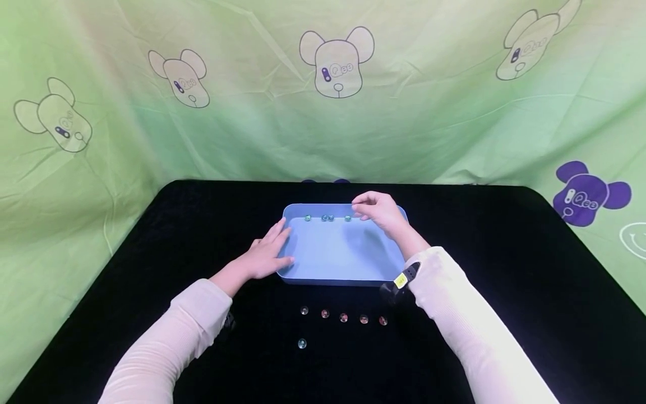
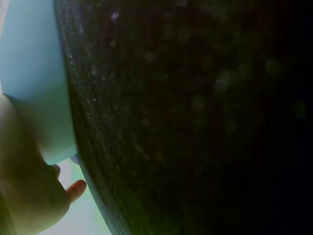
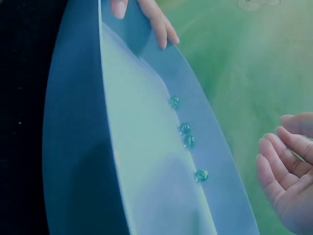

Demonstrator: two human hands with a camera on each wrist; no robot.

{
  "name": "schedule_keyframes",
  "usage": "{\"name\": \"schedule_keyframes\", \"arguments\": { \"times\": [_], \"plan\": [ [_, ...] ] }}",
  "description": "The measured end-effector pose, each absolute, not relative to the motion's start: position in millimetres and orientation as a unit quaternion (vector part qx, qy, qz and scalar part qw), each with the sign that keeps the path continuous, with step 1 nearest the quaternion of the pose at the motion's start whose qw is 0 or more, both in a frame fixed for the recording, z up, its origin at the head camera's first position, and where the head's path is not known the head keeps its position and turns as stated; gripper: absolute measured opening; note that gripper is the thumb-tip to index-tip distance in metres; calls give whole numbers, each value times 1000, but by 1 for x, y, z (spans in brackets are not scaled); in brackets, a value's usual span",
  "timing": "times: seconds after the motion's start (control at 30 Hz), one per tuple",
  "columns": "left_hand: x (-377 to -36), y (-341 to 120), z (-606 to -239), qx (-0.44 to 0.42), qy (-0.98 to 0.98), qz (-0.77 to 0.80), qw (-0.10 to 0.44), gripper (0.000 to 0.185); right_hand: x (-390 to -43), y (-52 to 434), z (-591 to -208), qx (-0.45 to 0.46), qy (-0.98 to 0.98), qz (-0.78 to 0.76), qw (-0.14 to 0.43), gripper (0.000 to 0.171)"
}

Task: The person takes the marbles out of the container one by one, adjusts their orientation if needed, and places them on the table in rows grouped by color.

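Observation:
A light blue tray [image 1: 333,252] lies in the middle of a black table. Several green marbles [image 1: 327,217] line up against its far wall; the right wrist view shows the same green marbles [image 3: 186,134] inside the tray [image 3: 142,161]. My left hand [image 1: 267,253] rests with straight fingers against the tray's left wall, and its fingertips [image 3: 155,22] reach over the rim. My right hand [image 1: 378,210] hovers above the tray's far right corner, close to the rightmost marble. The right hand's [image 3: 286,169] fingers are loosely bent and its palm is empty.
A row of several marbles [image 1: 344,317], mostly reddish, lies on the black table [image 1: 504,269] in front of the tray, with one clear marble [image 1: 301,343] nearer to me. A green printed cloth [image 1: 323,112] hangs behind and beside the table.

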State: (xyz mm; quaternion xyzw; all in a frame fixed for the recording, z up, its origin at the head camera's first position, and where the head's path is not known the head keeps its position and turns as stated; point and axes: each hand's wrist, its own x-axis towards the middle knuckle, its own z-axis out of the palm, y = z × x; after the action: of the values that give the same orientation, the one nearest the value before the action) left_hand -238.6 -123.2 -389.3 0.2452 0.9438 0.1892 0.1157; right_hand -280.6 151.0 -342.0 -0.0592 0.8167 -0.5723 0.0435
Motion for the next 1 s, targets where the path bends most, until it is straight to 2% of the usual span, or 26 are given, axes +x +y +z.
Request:
{"name": "schedule_keyframes", "arguments": {
  "times": [0.53,1.0],
  "plan": [
    [-237,-122,-387,239,946,185,121,71,-297,150,-357,-27,819,-570,50,25],
    [-237,-122,-388,238,946,185,119,71,-304,149,-373,-52,834,-548,36,21]
  ]
}}
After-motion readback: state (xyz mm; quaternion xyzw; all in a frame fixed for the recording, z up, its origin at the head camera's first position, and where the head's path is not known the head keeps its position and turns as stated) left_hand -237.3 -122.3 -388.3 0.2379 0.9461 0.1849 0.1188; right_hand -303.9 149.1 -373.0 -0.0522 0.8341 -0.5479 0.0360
